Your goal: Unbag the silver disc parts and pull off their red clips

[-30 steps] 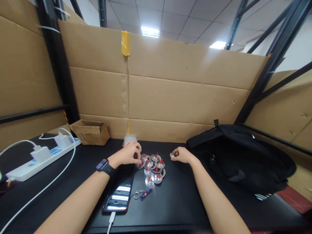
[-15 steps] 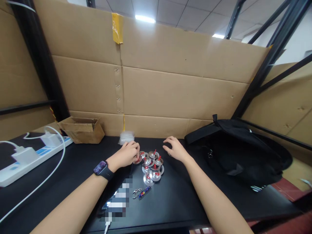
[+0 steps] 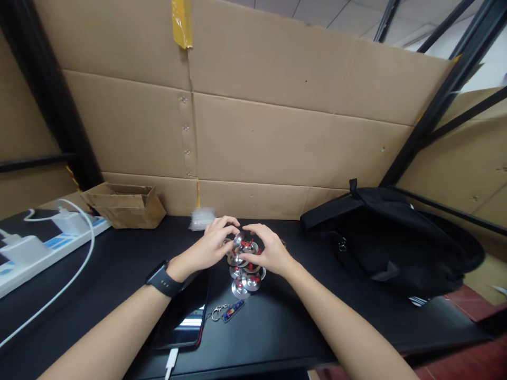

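Observation:
A heap of small silver metal discs [image 3: 251,283] with red middles lies on the black tabletop between my hands. They look like little cymbals with red cords, though the detail is too small to be sure. My left hand [image 3: 217,240] holds one tilted silver disc [image 3: 238,240] by its edge between thumb and fingers, above the heap. From the right, my right hand [image 3: 269,248] curves over the heap, thumb and fingers apart. Its fingertips come close to the tilted disc; whether they touch it I cannot tell. A dark watch band [image 3: 165,279] circles my left wrist.
A phone [image 3: 184,316] with a white cable and a keyring with a colourful tag [image 3: 233,311] lie in front. Behind are a clear plastic packet [image 3: 202,218] and a cardboard box [image 3: 132,208]. A power strip [image 3: 47,253] runs along the left; a black bag [image 3: 396,248] sits right.
My right hand has moved left onto the heap. My left hand has raised a disc from the heap's left side. The view has tilted slightly down.

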Motion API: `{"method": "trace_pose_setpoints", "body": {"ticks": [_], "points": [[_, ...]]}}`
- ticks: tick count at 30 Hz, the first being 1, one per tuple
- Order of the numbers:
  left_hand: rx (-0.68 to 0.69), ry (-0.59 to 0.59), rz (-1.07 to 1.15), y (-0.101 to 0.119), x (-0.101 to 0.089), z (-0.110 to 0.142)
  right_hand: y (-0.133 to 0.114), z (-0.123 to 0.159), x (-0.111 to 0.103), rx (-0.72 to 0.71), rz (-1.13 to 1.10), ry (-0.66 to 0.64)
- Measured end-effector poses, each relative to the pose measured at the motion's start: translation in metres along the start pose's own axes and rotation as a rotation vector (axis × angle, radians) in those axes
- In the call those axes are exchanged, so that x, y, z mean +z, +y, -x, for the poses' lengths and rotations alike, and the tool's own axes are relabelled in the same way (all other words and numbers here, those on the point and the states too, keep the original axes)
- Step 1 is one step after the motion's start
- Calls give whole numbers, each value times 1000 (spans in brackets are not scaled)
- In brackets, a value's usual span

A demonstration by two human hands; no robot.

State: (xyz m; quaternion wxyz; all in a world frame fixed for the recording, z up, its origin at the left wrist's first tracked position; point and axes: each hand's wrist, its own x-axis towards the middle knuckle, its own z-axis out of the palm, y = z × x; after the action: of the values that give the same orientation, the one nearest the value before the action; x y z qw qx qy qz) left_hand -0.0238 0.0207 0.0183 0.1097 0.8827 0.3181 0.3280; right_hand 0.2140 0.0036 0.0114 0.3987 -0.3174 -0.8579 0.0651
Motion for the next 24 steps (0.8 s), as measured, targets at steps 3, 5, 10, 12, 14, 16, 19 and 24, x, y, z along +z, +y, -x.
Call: {"method": "trace_pose_setpoints", "body": {"ticks": [3, 5, 10, 12, 14, 16, 19, 24], "points": [[-7, 12, 12, 4, 8, 1, -11, 1, 5, 9, 47, 23], [-17, 16, 14, 4, 10, 1, -17, 0, 8, 54, 98, 53], [-159, 44, -78, -18, 2, -1, -6, -2, 1, 176, 117, 95], [-319, 64, -158, -36, -4, 1, 9, -2, -12, 274, 181, 77], [-434, 26, -254, -55, -8, 5, 28, 1, -30, 387, 333, -55], [-481, -1, -352, -68, -9, 10, 47, 5, -47, 545, 439, -180], [-502, -35, -424, -76, -6, 15, 70, 13, -65, 693, 435, -325], [-475, -95, -423, -71, -2, 14, 89, 20, -68, 678, 352, -399]]}}
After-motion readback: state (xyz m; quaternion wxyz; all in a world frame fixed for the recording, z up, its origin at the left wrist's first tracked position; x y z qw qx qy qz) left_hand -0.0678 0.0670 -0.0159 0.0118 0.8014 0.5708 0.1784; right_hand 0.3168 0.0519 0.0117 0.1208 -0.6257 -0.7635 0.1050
